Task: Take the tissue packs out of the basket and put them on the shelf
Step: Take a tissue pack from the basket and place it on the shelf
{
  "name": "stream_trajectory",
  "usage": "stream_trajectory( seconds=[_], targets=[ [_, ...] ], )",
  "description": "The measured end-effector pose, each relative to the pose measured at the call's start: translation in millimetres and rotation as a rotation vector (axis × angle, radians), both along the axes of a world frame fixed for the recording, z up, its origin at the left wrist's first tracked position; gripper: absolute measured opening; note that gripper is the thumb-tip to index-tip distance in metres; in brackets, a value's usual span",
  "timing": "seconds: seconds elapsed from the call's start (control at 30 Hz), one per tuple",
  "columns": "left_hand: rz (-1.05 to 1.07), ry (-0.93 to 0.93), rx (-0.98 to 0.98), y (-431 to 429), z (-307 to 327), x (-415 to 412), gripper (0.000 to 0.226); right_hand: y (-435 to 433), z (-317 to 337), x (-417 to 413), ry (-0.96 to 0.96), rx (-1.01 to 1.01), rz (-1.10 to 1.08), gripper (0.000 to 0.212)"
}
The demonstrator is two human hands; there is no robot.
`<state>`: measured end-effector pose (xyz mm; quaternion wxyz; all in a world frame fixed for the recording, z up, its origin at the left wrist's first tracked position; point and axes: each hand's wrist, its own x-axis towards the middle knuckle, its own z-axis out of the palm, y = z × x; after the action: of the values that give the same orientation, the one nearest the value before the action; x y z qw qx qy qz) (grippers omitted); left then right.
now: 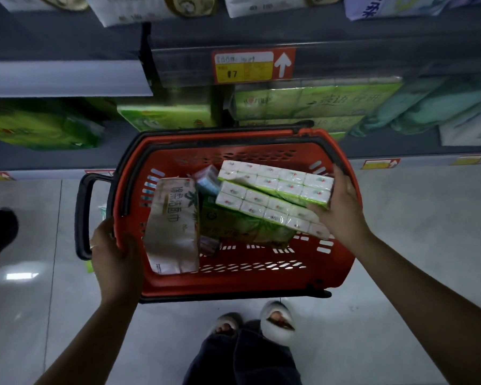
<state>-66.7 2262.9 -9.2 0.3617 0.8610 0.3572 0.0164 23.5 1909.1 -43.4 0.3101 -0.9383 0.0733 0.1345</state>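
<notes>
Beyond the basket [233,284], the price tag's [245,68] print is too smeared to read, and the white packs [139,9] farther beyond are cut by the top edge. Inside the basket, a blue pack [206,182] lies half buried under others.

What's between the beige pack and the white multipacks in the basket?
Head view: a small blue pack sits between the beige pack and white multipacks.

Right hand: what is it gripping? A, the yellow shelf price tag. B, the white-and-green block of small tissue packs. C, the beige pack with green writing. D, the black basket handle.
B: the right hand clasps the end of the white-and-green block of small tissue packs in the red plastic basket.
</notes>
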Motion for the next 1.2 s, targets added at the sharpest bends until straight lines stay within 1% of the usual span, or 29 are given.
stream_trajectory(
  seconds=[0.07, 0.13, 0.23, 0.3, 0.47, 0.53, 0.67, 0.77, 0.87, 0.97, 1.07, 1.1, 1.17, 1.2],
  targets=[
    [0.000, 0.011, -0.003, -2.3, 1.7, -2.8, 0.036, 3.1, 3.3, 6.8, -0.060, 0.018, -0.043, 0.067],
    [-0.013, 0.016, -0.003, -5.7, 8.7, -1.5, 0.037, 7.5, 13.6, 9.1, -0.109, 0.056, -0.047, 0.056],
    [-0.056, 0.014, -0.007, -9.9, 23.2, 4.1, 0.040, 12.0, 38.2, 9.0, -0.205, 0.087, -0.028, 0.053],
    [-0.107, 0.003, 0.003, -13.6, 34.6, 8.3, 0.042, 11.4, 58.7, 7.7, -0.235, 0.137, -0.052, 0.054],
    [-0.232, -0.052, 0.001, -31.1, 79.5, 26.0, 0.041, 6.5, 122.7, -4.4, -0.130, 0.355, -0.112, 0.055],
    [-0.292, -0.063, -0.024, -38.2, 104.9, 30.4, 0.052, 3.0, 150.0, -10.6, -0.070, 0.447, -0.136, 0.055],
    [-0.433, -0.078, -0.036, -52.2, 168.3, 40.1, 0.089, -2.9, 211.4, -23.3, 0.033, 0.590, -0.187, 0.054],
    [-0.568, -0.099, -0.017, -55.1, 221.8, 52.7, 0.099, -3.9, 262.9, -34.4, 0.073, 0.639, -0.179, 0.052],
    [-0.715, -0.118, -0.044, -47.7, 276.4, 59.9, 0.096, -6.3, 316.9, -46.1, 0.074, 0.660, -0.167, 0.048],
    [-0.876, -0.115, -0.027, -45.9, 325.1, 64.1, 0.089, -8.0, 364.9, -61.6, 0.060, 0.688, -0.215, 0.047],
    [-0.840, -0.127, -0.101, -44.6, 372.6, 66.6, 0.079, -8.0, 406.9, -74.2, 0.058, 0.706, -0.245, 0.048],
    [-0.832, -0.151, -0.128, -45.4, 389.0, 66.2, 0.073, -7.7, 420.9, -75.6, 0.055, 0.711, -0.250, 0.055],
    [-0.836, -0.197, -0.170, -46.3, 419.1, 67.3, 0.063, -5.2, 446.2, -76.7, 0.042, 0.730, -0.244, 0.076],
    [-0.831, -0.205, -0.169, -45.2, 431.3, 67.8, 0.062, -5.0, 457.4, -76.3, 0.034, 0.738, -0.237, 0.080]
  ],
)
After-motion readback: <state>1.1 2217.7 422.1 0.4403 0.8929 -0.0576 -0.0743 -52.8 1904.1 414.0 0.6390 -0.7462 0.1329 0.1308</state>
